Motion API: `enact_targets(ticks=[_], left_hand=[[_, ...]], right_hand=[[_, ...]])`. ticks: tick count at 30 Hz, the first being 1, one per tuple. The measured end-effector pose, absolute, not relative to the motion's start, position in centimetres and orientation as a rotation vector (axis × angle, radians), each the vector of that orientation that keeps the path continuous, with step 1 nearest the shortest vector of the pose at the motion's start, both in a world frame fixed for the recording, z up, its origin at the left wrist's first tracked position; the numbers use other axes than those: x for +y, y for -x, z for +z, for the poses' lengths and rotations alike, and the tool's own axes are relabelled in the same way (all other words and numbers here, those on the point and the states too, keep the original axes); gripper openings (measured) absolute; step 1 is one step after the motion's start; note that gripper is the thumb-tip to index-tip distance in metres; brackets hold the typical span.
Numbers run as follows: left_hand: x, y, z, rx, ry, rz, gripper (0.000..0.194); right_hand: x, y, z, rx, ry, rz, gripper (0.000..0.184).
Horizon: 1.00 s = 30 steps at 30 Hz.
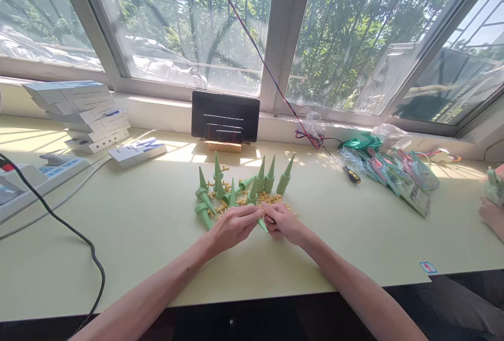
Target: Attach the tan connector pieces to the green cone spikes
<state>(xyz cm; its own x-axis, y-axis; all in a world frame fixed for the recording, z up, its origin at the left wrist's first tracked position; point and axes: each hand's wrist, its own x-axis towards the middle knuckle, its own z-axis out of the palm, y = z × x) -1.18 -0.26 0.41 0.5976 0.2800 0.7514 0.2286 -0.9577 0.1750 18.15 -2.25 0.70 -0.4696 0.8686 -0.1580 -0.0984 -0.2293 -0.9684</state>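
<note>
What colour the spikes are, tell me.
The spikes are light green, seen best in the head view.

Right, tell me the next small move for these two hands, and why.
Probably a gentle press with the left hand while the right hand holds steady: their fingertips meet, a green spike points out between them, and small yellow fittings lie just beyond. What the fingertips pinch is mostly hidden, so this is only a judgement.
</note>
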Motion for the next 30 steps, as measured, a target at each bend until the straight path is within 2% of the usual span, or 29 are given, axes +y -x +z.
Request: enact_targets(ticks=[23,30], left_hand=[[-0.36,1.2,0.47,0.488,-2.697,1.268,0.026],[-0.07,0.58,0.21,0.693,-2.343,1.284,0.01]], right_hand=[[-2.52,-17.8,1.54,-1.21,1.056,1.896,0.053],[-2.5,-17.41,1.73,-1.189,1.103,1.741,0.055]])
